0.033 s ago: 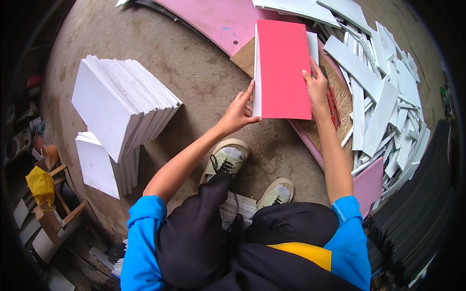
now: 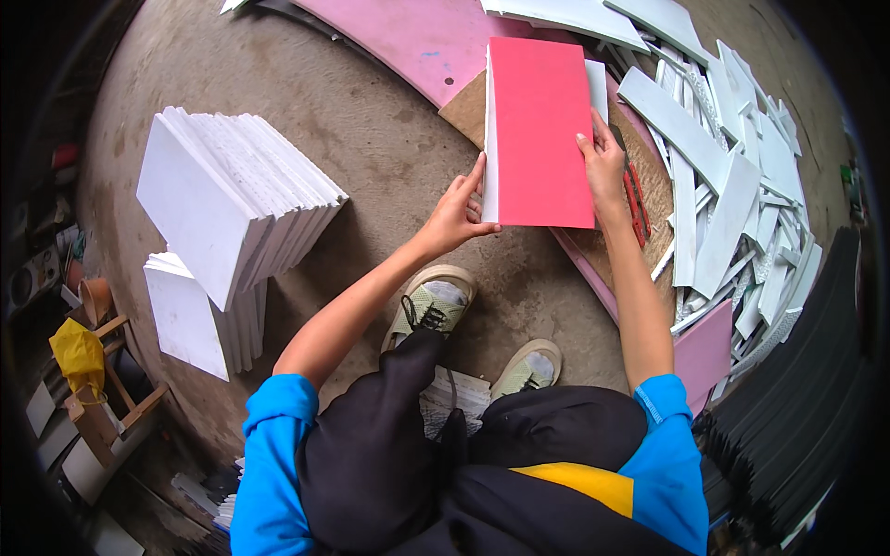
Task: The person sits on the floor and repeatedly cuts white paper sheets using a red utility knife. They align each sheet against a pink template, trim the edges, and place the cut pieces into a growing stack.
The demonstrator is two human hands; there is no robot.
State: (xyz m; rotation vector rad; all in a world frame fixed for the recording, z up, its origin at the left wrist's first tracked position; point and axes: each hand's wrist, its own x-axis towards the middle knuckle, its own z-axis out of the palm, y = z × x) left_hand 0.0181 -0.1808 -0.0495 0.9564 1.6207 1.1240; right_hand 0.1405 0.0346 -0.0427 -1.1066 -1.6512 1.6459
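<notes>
A flat rectangular red panel (image 2: 540, 134) lies over a white board (image 2: 491, 130), whose edge shows along the left side. My left hand (image 2: 459, 211) is closed on the lower left edge, with the thumb at the bottom corner. My right hand (image 2: 604, 165) grips the right edge, its thumb on the red face. Another white piece (image 2: 598, 88) sticks out behind the upper right edge. A red-handled tool (image 2: 636, 199) lies beside my right wrist on a brown board (image 2: 655, 236), partly hidden, so its kind is unclear.
Two stacks of white foam-like boards, one large (image 2: 204, 204) and one small (image 2: 185, 315), stand at the left. A heap of white offcuts (image 2: 732, 204) fills the right. A pink sheet (image 2: 417, 42) lies ahead; a yellow bag (image 2: 78, 357) sits on a wooden frame at the lower left.
</notes>
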